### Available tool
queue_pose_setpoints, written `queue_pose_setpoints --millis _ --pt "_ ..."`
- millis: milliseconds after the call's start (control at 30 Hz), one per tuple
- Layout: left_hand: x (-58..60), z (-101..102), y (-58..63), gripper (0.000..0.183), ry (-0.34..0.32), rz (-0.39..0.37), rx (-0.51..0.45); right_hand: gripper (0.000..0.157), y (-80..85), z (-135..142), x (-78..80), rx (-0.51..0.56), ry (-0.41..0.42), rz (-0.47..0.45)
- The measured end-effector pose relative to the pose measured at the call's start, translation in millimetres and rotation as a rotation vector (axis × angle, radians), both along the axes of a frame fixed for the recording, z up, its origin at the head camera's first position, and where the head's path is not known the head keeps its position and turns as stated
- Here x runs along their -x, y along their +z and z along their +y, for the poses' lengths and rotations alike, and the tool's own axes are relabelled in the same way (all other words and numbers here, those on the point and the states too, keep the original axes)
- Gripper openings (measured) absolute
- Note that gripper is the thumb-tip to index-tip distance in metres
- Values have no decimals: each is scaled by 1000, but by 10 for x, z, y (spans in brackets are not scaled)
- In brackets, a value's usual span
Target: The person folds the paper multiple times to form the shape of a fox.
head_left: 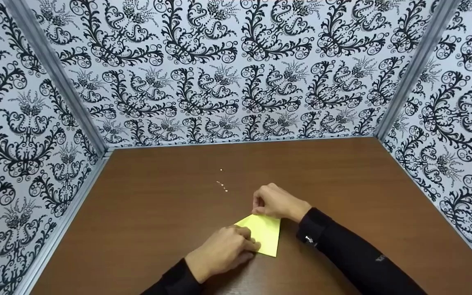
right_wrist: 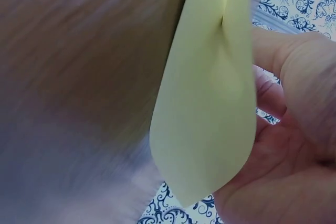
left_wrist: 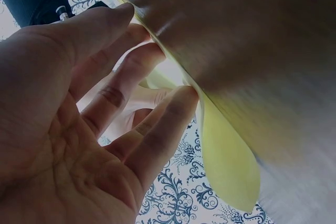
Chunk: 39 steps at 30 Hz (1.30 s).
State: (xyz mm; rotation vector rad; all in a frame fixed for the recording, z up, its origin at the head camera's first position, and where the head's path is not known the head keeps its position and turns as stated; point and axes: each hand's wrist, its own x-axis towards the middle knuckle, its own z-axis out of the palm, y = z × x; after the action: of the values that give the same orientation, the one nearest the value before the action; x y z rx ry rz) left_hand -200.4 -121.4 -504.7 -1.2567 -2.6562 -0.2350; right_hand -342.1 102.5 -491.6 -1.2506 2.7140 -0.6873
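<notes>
We are counting two hands (head_left: 223,252) (head_left: 279,201) and two sleeves (head_left: 176,279) (head_left: 350,250), finding one paper (head_left: 266,235) and one table (head_left: 158,213), and making out three walls (head_left: 236,82) (head_left: 14,164) (head_left: 457,123) and two posts (head_left: 58,73) (head_left: 414,69).

Bright, fairly even light fills the head view, with a faint glare on the table (head_left: 170,213) nearward of the yellow paper (head_left: 266,235). Both wrist views smear the tabletop beside the paper; in the left one, the left hand (left_wrist: 73,145) looks shadowed against brightness behind the paper.

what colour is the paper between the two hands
The paper is bright yellow, clearest in the head view.
</notes>
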Motion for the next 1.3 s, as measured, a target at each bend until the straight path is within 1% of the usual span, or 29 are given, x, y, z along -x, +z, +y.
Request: queue_pose_setpoints --millis 100,367,600,833,1100,1300 --pt "5 2 -6 23 0 3 3 11 1 40 13 9 -6 3" --pt "-2 -8 -11 24 3 -23 -5 9 -33 161 65 14 -39 8" --pt "-8 -9 -13 27 6 -13 -8 10 -43 307 122 13 -69 0" --pt "-22 -11 16 26 25 -73 -2 14 -53 467 192 -8 -125 -19" --pt "-31 -4 -13 27 19 -56 -5 12 -82 624 252 -19 -169 9" --pt "-26 -5 -4 26 11 -20 -13 13 -66 694 290 -11 -199 15"
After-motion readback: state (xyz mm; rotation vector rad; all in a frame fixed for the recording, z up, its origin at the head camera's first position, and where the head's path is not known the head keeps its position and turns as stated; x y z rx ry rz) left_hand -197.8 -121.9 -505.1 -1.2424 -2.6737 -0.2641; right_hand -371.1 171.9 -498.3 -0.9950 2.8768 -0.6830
